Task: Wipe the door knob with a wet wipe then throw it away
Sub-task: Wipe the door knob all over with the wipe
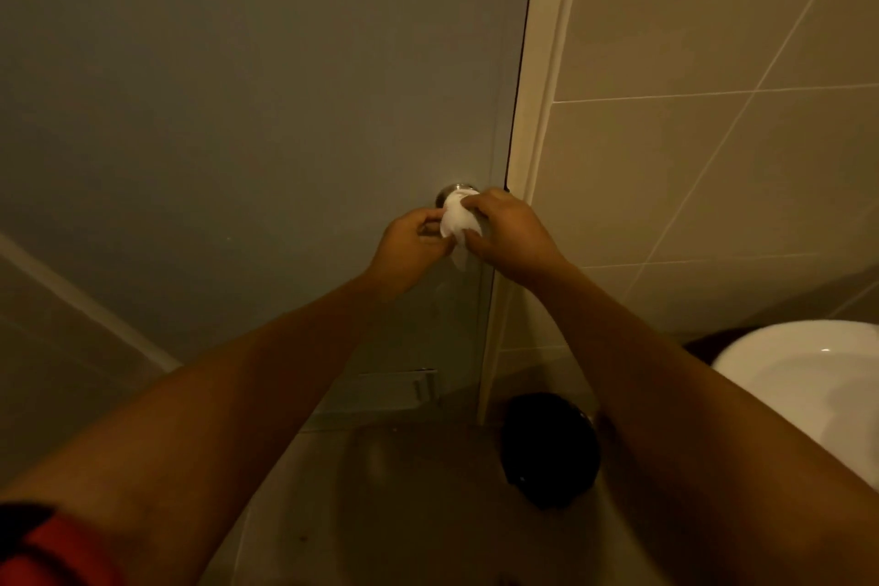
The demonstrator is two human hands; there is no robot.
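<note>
A round metal door knob (pixel 451 191) sticks out of the grey door (pixel 247 109) near its right edge; only its top rim shows. A white wet wipe (pixel 457 220) is wrapped over the front of the knob. My right hand (pixel 509 233) grips the wipe from the right, thumb and fingers closed around it. From the left, my left hand (pixel 409 247) pinches the wipe's lower left edge. A loose corner of the wipe hangs below the two hands.
A pale door frame (pixel 542 109) and beige wall tiles (pixel 713 157) lie to the right. A white toilet bowl (pixel 808 376) fills the lower right. A black bin (pixel 547 447) stands on the floor beside the frame, under my right forearm.
</note>
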